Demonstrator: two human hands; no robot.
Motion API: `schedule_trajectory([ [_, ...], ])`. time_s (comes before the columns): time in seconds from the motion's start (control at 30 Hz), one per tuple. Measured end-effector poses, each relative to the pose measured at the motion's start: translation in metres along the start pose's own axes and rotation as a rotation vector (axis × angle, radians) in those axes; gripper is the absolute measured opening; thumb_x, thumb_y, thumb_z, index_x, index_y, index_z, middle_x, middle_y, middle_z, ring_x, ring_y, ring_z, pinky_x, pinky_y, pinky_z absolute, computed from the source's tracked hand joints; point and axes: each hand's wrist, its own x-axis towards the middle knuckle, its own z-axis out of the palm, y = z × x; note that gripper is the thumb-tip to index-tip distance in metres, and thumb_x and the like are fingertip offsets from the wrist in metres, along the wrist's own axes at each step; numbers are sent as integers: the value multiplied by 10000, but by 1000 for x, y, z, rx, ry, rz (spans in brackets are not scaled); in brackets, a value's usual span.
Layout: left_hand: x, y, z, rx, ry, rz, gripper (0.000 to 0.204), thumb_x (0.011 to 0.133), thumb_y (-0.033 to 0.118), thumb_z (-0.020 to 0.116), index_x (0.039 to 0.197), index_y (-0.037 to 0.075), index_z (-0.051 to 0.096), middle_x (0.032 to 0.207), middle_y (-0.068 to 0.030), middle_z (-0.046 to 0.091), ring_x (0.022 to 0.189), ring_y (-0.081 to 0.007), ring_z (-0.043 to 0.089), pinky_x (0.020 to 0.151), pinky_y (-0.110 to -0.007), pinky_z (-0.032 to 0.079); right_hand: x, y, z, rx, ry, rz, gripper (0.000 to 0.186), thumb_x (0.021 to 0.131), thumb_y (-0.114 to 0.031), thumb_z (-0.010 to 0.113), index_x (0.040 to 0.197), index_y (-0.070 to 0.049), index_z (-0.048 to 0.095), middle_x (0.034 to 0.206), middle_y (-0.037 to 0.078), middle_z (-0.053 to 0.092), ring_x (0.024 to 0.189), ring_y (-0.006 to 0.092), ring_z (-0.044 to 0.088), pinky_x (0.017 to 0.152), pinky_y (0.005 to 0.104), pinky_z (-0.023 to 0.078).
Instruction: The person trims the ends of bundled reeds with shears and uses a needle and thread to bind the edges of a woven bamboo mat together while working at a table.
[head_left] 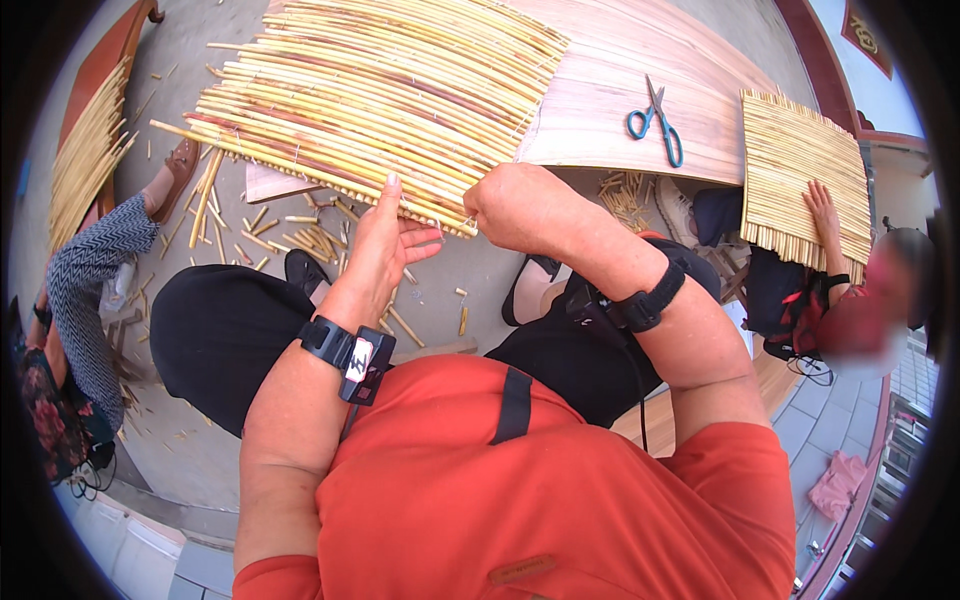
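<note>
A mat of yellow-brown reed stalks point(390, 95), bound in rows with thin white thread, lies over the table with its near edge overhanging toward me. My left hand point(385, 235) is at that edge, palm turned up, thumb extended against the stalks and fingers stretched out below them. At the mat's near right corner, my right hand point(508, 200) is closed in a pinch. A bit of white thread point(470, 222) shows at its fingertips; the rest of the grip is hidden by the hand. Both wrists wear black bands.
Blue-handled scissors point(655, 122) lie on the wooden table point(600, 70). At right, a co-worker's hand point(823, 212) rests on another reed mat point(800, 170). Cut stalk pieces point(310, 240) litter the floor. Another person sits at left by a reed bundle point(88, 155).
</note>
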Motion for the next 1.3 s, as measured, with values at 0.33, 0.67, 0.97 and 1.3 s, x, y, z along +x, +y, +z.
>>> schedule_trajectory([
  [0.33,7,-3,-6,39,-46,31,642,881,593,432,1068,-12,539,877,-172,622,757,-245,631,617,-378,545,2,2,2,-12,-20,23,180,744,-90,506,781,-54,679,720,197,628,705,359,625,661,421,506],
  [0.67,-4,2,6,57,-8,8,658,913,596,328,1158,10,498,881,-171,632,745,-227,638,605,-348,543,-1,3,0,-2,-10,29,178,749,-91,503,779,-53,675,732,200,627,721,359,624,668,424,504],
  [0.97,3,-3,1,29,-59,34,629,914,592,334,1096,15,507,835,-155,634,688,-213,635,611,-330,540,0,-1,0,15,25,-8,141,681,-39,566,749,31,668,731,237,631,712,361,643,647,418,520],
  [1.3,5,-4,2,37,-8,36,602,915,579,359,1028,17,541,770,-120,614,623,-192,610,577,-317,535,4,3,8,-6,17,10,190,762,-91,491,789,-50,675,716,201,625,697,365,624,654,430,505],
])
